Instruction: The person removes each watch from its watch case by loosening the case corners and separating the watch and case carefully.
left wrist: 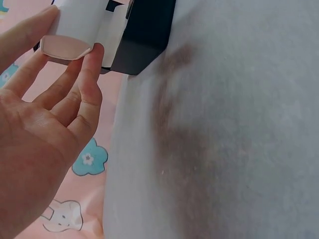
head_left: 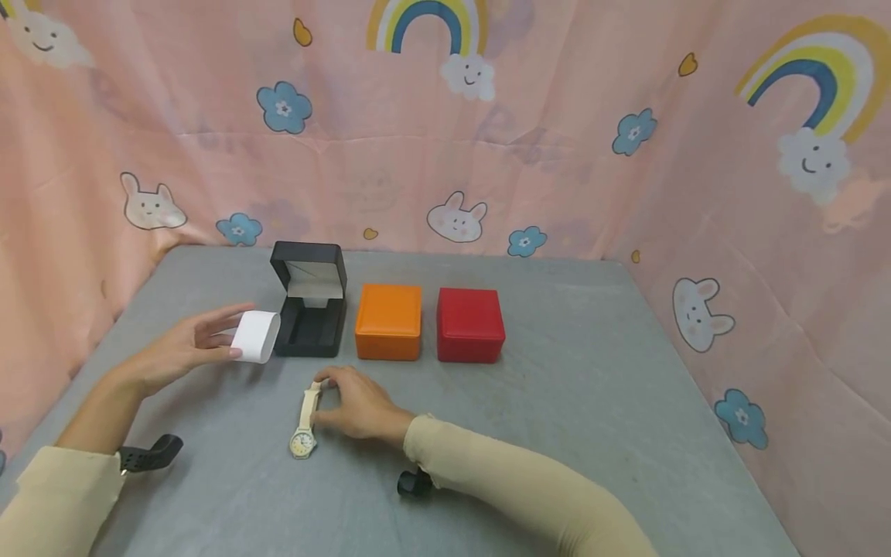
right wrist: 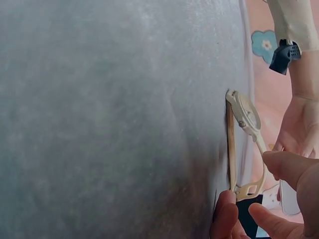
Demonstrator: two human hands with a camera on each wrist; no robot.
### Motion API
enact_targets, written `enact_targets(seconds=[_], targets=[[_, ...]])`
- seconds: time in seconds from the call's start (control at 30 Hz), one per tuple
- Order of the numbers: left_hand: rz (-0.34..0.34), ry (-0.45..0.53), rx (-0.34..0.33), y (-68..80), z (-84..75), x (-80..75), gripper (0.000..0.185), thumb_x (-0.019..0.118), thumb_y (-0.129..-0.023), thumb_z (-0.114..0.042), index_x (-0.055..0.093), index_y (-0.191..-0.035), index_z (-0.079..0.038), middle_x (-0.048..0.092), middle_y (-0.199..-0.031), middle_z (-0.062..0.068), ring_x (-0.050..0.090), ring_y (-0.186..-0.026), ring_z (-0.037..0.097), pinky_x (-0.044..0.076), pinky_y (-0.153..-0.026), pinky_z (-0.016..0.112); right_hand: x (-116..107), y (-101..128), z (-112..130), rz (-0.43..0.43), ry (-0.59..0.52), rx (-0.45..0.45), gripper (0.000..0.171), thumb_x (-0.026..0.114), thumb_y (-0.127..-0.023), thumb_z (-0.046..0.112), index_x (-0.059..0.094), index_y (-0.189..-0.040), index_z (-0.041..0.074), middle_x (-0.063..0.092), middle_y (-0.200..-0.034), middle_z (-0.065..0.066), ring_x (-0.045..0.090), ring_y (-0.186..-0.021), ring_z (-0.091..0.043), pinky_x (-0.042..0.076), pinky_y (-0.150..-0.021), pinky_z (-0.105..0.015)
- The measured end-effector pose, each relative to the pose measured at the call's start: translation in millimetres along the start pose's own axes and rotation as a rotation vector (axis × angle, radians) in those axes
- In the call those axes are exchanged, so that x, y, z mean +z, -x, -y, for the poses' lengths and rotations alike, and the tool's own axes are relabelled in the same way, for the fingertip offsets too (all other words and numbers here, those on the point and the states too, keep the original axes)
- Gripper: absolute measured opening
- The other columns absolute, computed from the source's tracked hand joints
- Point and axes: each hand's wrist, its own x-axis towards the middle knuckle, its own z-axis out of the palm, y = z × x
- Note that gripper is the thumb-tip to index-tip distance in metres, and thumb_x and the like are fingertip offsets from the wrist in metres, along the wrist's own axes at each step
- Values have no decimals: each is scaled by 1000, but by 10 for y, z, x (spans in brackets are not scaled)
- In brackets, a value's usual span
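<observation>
My left hand [head_left: 182,348] holds a white oval watch cuff [head_left: 254,337] at the front left corner of an open black watch box [head_left: 306,328]. In the left wrist view, thumb and fingertips pinch the cuff's end [left wrist: 75,22]. A cream wristwatch [head_left: 304,425] lies on the grey table, its round dial toward me and its strap pointing away. Around the far part of the strap, my right hand [head_left: 362,404] grips with curled fingers and thumb. The right wrist view shows fingertips at the buckle [right wrist: 249,190] and the strap bowed into a loop.
To the right of the black box stand a closed orange box [head_left: 388,325] and a closed red box [head_left: 470,329]. The table has a grey cover [head_left: 592,418]. Pink patterned curtain [head_left: 390,170] encloses the back and sides. Each wrist carries a black band, the left one [head_left: 149,455] under the sleeve's edge.
</observation>
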Motion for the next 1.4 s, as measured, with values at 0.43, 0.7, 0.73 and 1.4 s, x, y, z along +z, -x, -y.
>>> enact_targets(seconds=[0.43, 0.7, 0.73, 1.4], targets=[[21, -10, -9, -161, -68, 87, 73, 67, -98, -20, 29, -159, -7, 44, -152, 8, 58, -114, -10, 53, -89, 20, -133, -32, -41, -26, -56, 6, 48, 75, -91, 35, 62, -135, 20, 66, -133, -2, 63, -120, -16, 51, -97, -32], [4, -35, -3, -227, -117, 132, 73, 67, -98, -23, 30, -159, -8, 39, -158, 21, 51, -115, -15, 51, -90, 16, -209, -25, -60, -49, -72, -18, 47, 76, -90, 30, 63, -133, 17, 66, -131, -5, 62, -118, -18, 52, -93, -30], [6, -31, 1, -237, -123, 140, 73, 67, -98, -22, 30, -159, -7, 39, -158, 21, 51, -117, -13, 51, -91, 16, -211, -23, -65, -52, -72, -20, 46, 76, -90, 30, 64, -133, 17, 66, -131, -5, 62, -118, -18, 52, -93, -30], [6, -59, -32, -440, -169, 212, 72, 66, -99, -27, 31, -160, -12, 36, -159, 26, 42, -142, 49, 48, -91, 16, -336, 36, -132, -73, 6, -17, 43, 70, -95, 32, 62, -134, 18, 69, -124, -4, 65, -105, -18, 51, -81, -27]])
